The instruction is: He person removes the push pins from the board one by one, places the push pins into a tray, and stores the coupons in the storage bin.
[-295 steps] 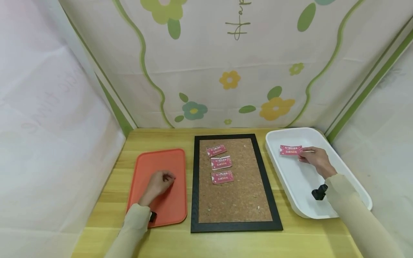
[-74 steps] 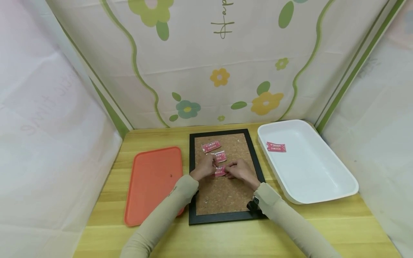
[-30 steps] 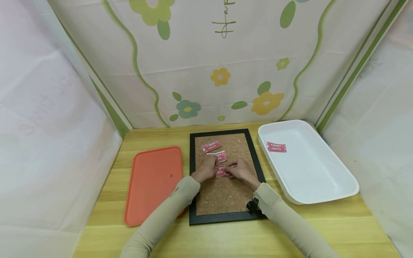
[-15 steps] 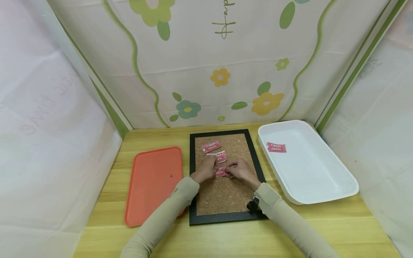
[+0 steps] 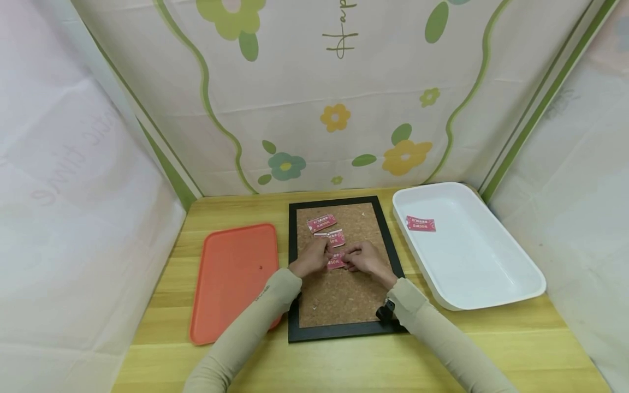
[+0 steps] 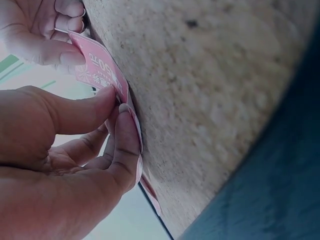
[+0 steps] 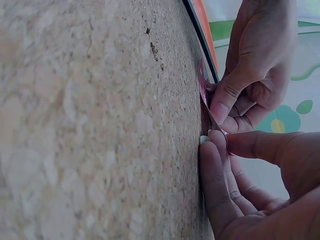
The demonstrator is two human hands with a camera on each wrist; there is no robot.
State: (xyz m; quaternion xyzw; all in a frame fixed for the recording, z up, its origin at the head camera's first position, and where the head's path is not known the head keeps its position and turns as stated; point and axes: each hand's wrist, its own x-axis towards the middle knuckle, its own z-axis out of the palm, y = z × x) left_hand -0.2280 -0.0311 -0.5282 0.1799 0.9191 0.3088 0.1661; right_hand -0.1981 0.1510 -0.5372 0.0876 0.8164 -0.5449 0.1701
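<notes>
Both hands meet at the lowest of three pink coupons on the corkboard. My right hand pinches the right end of that coupon, its thumb on the printed face and fingers behind. At the coupon's upper edge my left hand has thumb and forefinger tips pressed together round a small thin pin, mostly hidden by the fingertips. In the right wrist view the coupon stands edge-on, bent a little off the cork. Above it lie the middle coupon, partly covered by the left hand, and the top coupon.
To the left lies an orange-red tray with a small dark speck on it. At the right stands a white tray holding one pink coupon. A black frame borders the cork. Printed cloth walls surround the table.
Earlier the right hand held a coupon over the white tray and the left was over the orange-red tray. Both came to the corkboard; that tray now holds a coupon. Lately the hands barely move.
</notes>
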